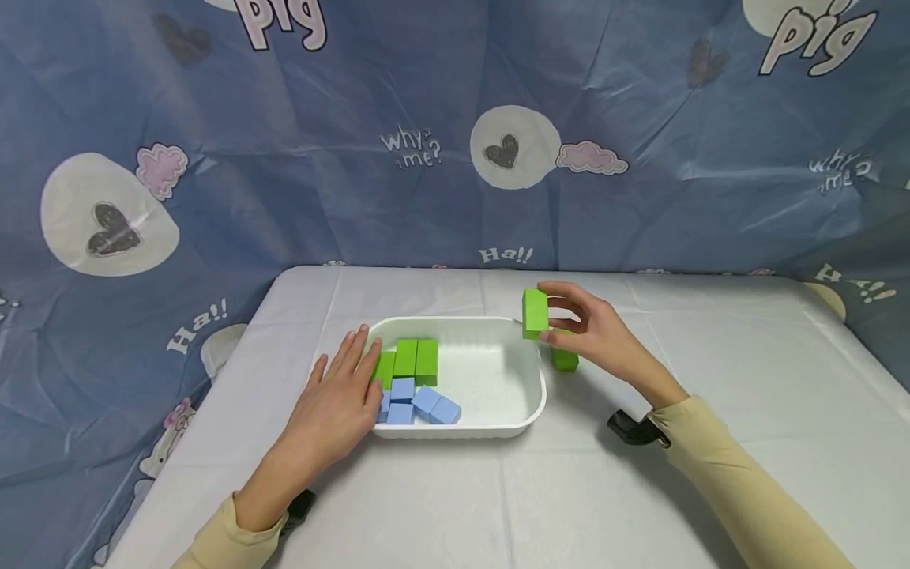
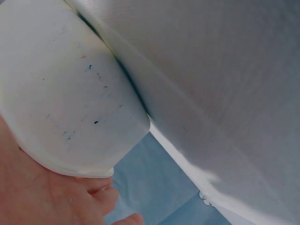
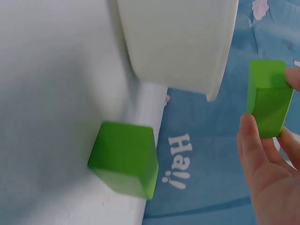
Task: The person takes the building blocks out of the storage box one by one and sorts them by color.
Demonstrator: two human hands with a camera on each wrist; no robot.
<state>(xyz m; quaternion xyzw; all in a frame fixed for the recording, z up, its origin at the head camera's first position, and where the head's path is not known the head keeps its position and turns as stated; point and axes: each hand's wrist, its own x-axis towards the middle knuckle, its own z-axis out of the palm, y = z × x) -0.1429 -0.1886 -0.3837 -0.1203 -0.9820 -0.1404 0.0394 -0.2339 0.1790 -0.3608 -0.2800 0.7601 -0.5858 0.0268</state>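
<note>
My right hand [image 1: 593,332] pinches a green block [image 1: 535,314] between thumb and fingers, above the right rim of the white plastic tub [image 1: 490,431]. In the right wrist view the held green block [image 3: 269,101] is raised off the table. A second green block [image 1: 565,359] stands on the table just below my right hand, beside the tub. My left hand [image 1: 337,399] lies with straight fingers over the tub's left rim. Inside the tub, near that hand, are several green blocks [image 1: 426,363] and several blue blocks [image 1: 401,389]. The left wrist view shows the tub's outer wall [image 2: 70,93] against the palm.
The table has a white cloth [image 1: 455,506] over it. A blue printed curtain [image 1: 398,205] hangs behind its far edge and down the left side. Black straps [image 1: 636,429] show near both sleeve cuffs.
</note>
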